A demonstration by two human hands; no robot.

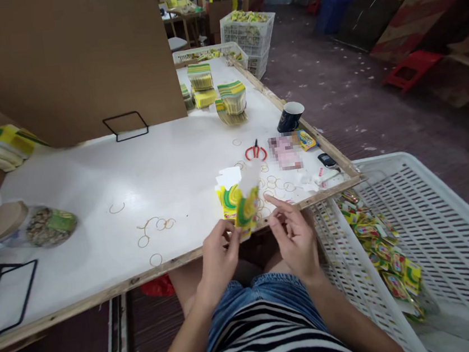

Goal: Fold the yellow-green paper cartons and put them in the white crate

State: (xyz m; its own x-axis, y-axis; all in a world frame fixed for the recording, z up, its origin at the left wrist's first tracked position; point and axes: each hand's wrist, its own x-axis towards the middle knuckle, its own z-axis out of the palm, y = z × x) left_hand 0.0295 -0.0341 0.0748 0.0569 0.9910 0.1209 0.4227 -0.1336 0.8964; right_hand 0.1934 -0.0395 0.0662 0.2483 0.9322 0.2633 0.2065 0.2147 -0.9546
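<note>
Close to the table's front edge, my left hand (pixel 221 251) pinches a small yellow-and-green printed carton (pixel 246 208) between thumb and fingertips. Its pale upper flap is blurred. Behind it on the table lie more yellow-and-green cartons (pixel 228 196) with white flaps. To the right, my right hand (pixel 295 239) hovers apart from the carton, index finger stretched out and the other fingers loosely curled, holding nothing that I can see. Several rubber bands (pixel 272 182) are scattered beyond it. Red-handled scissors (pixel 256 152) rest farther back.
A white basket (pixel 430 221) of small packets stands at the right. On the table (pixel 90 175) are a dark mug (pixel 290 117), a black car key (pixel 326 160), carton stacks (pixel 232 103), a jar (pixel 49 225) and black wire frames (pixel 127 126). A tall cardboard sheet (pixel 69 65) blocks the back left.
</note>
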